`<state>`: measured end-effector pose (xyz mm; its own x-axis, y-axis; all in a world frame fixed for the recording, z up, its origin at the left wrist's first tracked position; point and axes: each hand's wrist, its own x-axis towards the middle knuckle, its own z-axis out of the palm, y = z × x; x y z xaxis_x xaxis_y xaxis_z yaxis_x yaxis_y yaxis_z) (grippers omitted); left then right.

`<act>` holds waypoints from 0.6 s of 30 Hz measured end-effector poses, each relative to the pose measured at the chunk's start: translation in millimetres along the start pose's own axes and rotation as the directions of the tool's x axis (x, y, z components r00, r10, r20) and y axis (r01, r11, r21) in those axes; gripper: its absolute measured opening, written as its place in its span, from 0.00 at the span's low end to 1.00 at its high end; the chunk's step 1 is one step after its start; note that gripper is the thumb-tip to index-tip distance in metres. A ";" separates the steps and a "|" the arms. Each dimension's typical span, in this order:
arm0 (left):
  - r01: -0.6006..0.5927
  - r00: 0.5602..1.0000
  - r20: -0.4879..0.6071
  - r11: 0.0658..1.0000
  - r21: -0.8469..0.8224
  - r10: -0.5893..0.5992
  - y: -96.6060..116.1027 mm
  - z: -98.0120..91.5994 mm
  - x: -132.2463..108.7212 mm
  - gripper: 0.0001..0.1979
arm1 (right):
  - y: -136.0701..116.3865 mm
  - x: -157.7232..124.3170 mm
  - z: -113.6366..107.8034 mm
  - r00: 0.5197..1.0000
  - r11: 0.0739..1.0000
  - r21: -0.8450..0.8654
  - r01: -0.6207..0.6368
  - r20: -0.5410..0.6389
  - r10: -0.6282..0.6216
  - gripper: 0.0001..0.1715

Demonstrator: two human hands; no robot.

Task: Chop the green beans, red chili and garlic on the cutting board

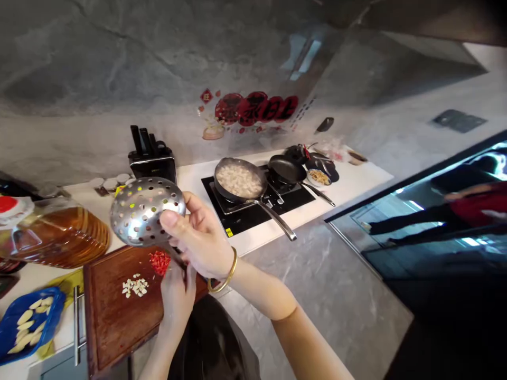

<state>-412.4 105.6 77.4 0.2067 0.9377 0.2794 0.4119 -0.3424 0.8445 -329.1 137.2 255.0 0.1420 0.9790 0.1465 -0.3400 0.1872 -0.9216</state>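
Note:
A steel skimmer (138, 211) with a round, perforated bowl is raised over the cutting board (106, 327). My right hand (202, 237), with a gold bangle at the wrist, grips the bowl's edge, thumb on top. Just below, my left hand (178, 287) closes around what appears to be the skimmer's handle, mostly hidden by both hands. Chopped red chili (159, 262) lies on the board beside my left hand. Further left on the board is a small heap of chopped garlic (135, 286).
A frying pan (273, 214) of pale, bubbling pieces sits on the black cooktop (241, 224), a second dark pan (287, 169) beside it. An oil bottle (59, 232), a blue tray (51, 314) with garlic cloves and a knife block (153, 168) stand left. Beyond is a plate of food (318, 177).

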 end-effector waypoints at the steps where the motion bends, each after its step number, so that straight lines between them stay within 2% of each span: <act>1: 0.013 0.999 0.050 1.000 -0.010 -0.013 2.6 3.7 -5.3 0.15 | 2.8 -5.4 -8.9 1.000 0.998 -0.059 0.013 0.025 -0.011 0.20; 3: 0.076 0.988 0.142 0.990 -0.116 -0.059 13.2 9.5 -13.0 0.16 | 9.4 -17.9 -32.3 0.994 0.967 -0.243 0.081 0.092 -0.060 0.20; 5: 0.206 0.967 0.209 0.929 -0.306 -0.146 28.8 12.4 -16.5 0.17 | 18.4 -37.7 -64.0 0.982 0.855 -0.485 0.184 0.132 -0.137 0.20; 8: 0.457 0.886 0.356 0.686 -0.565 -0.297 52.4 13.9 -14.6 0.19 | 37.2 -87.9 -119.6 0.961 0.533 -0.804 0.265 0.173 -0.217 0.24; 10: 0.573 0.819 0.417 0.532 -0.623 -0.394 63.7 19.2 -11.8 0.20 | 51.1 -130.0 -152.7 0.953 0.321 -0.907 0.274 0.212 -0.215 0.27; 12: 0.632 0.768 0.422 0.463 -0.621 -0.482 71.7 33.7 -11.8 0.20 | 61.1 -168.9 -177.8 0.931 0.182 -0.924 0.337 0.298 -0.211 0.27; 13: 0.648 0.752 0.418 0.456 -0.610 -0.509 75.3 45.2 -13.4 0.20 | 63.1 -184.6 -187.7 0.910 0.155 -0.909 0.388 0.351 -0.219 0.26; 15: 0.654 0.752 0.423 0.493 -0.574 -0.505 84.3 76.3 -19.6 0.20 | 59.4 -206.2 -205.5 0.876 0.148 -0.880 0.451 0.404 -0.263 0.24; 18: 0.598 0.801 0.415 0.616 -0.513 -0.432 107.1 134.4 -29.1 0.22 | 35.1 -218.8 -240.5 0.851 0.157 -0.882 0.444 0.360 -0.381 0.14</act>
<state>-255.0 33.7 98.3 0.3556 0.8742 -0.3305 -0.0776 0.3800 0.9217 -148.6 -89.9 104.1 -0.0843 0.7913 0.6056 0.8296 0.3923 -0.3972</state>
